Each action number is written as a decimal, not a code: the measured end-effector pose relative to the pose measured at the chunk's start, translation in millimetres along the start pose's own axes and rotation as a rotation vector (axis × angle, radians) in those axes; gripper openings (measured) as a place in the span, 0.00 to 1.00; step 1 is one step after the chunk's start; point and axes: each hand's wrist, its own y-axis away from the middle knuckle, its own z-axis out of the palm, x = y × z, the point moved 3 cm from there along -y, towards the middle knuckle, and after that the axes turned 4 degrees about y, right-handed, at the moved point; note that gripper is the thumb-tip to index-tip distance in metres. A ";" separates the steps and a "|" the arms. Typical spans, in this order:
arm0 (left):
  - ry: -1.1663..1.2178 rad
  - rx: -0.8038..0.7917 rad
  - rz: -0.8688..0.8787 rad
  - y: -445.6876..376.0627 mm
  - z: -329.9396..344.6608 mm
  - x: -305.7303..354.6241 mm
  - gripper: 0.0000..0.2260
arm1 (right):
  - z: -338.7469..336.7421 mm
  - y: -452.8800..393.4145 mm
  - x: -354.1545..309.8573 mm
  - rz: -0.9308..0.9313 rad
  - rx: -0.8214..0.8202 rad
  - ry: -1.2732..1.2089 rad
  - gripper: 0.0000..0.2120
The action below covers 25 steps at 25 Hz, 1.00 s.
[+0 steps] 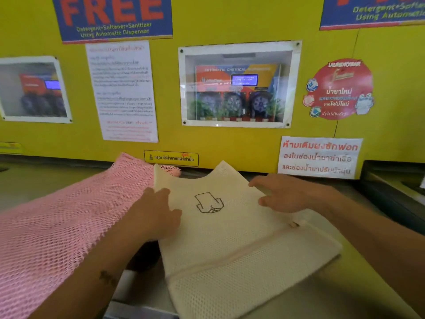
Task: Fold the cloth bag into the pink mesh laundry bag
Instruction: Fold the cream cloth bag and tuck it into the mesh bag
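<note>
Cream cloth bag (230, 226) lying flat on the grey counter (358, 291), pressed beneath the spread fingers of the left hand (156, 215) and right hand (285, 194), its left edge overlapping the pink mesh laundry bag (57, 226).

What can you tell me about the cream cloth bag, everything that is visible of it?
The cream cloth bag looks like fine mesh fabric, with a small dark line drawing printed near its upper middle and a zipper seam running across its lower part. Its top edge dips between two raised corners. It lies spread out, mostly flat, on the grey countertop. Its left edge overlaps the pink mesh laundry bag. The left hand presses on its left side, and the right hand rests flat on its upper right.
</note>
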 end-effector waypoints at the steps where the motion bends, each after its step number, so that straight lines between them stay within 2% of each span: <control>1: -0.076 0.004 -0.001 9.8 2.4 1.0 0.28 | 9.2 -7.7 1.3 -0.016 0.019 -0.054 0.23; 3: -0.198 -0.053 -0.029 28.0 5.8 0.3 0.26 | 26.8 -18.9 6.0 -0.027 0.050 -0.097 0.23; 5: -0.190 -0.087 -0.023 36.6 7.0 0.7 0.25 | 32.7 -22.9 5.0 -0.035 0.081 -0.100 0.23; 8: 0.017 0.021 0.112 32.5 7.7 7.2 0.20 | 25.4 -19.5 -1.3 -0.018 0.060 -0.124 0.25; 10: 0.190 0.094 0.228 30.0 3.9 6.5 0.23 | 17.5 -10.7 -5.3 -0.013 -0.005 -0.137 0.26; 12: 0.318 0.162 0.354 25.1 -11.2 1.2 0.23 | 4.7 1.9 -11.7 -0.011 -0.055 -0.171 0.22; 14: 0.397 0.232 0.464 15.7 -39.5 -11.1 0.22 | -14.6 12.9 -23.4 -0.011 -0.044 -0.266 0.18; 16: 0.378 0.284 0.524 0.8 -73.8 -27.7 0.22 | -37.3 17.0 -41.0 -0.041 0.032 -0.348 0.16; 21: 0.184 0.352 0.409 -43.9 -154.9 -99.2 0.21 | -62.8 -4.3 -125.5 -0.124 0.176 -0.450 0.13; 23: 0.060 0.352 0.357 -61.7 -169.7 -137.6 0.21 | -55.0 -19.9 -170.3 -0.141 0.183 -0.505 0.14; 25: -0.081 0.281 0.279 -74.0 -168.3 -177.3 0.22 | -36.9 -34.5 -216.8 -0.143 0.121 -0.508 0.17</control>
